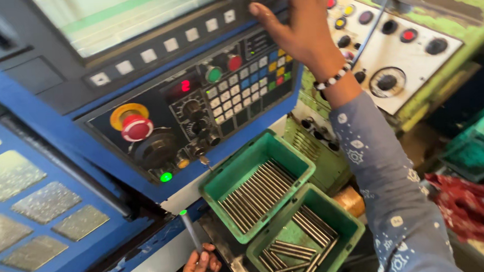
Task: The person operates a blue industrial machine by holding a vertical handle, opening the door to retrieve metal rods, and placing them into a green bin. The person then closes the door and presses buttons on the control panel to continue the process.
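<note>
Right hand [297, 28]: fingers spread open, flat on the keypad [250, 80].
Left hand [200, 269]: curled round a thin metal rod [190, 231].
Bins [255, 179]: 2 green plastic, holding steel rods.

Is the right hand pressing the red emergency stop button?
No, the right hand is up at the keypad, well away from the red emergency stop button.

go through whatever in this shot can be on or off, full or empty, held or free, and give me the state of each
Right hand: raised, fingers spread on the blue control panel's keys.
Left hand: closed around a thin grey metal rod.
Round green indicator lamp: lit.
Red mushroom-shaped stop button: untouched.
Upper green plastic tray: holds neatly aligned rods.
Lower green plastic tray: part-filled, rods jumbled.
</note>
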